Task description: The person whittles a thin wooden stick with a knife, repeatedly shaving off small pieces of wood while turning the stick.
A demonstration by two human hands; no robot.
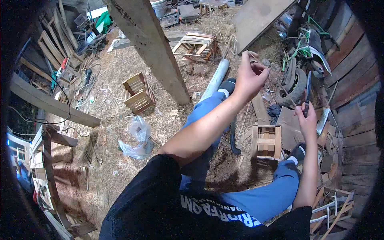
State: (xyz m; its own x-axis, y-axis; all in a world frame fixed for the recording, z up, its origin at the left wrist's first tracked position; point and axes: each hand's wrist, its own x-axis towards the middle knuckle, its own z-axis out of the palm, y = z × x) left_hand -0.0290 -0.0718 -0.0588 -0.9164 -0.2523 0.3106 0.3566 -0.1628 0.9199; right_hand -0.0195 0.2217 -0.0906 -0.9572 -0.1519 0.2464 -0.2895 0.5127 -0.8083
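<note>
Right hand (307,117), beside the black tyre (298,89), grips a stiff-looking dark metal knife's handle (307,109). Left hand (251,75) curls, grasp unclear.

1. a rough woodworking corner inside a shed or barn, by the look of it.
2. the floor (100,148) is littered with pale shavings or straw and scraps.
3. slatted wooden crates (140,103) stand about on it.
4. bare timber posts (154,48) and a weathered plank wall (358,116) frame the space.
5. loose lumber (50,50) leans at the far left; a tyre (299,82) sits among clutter near the wall.
</note>
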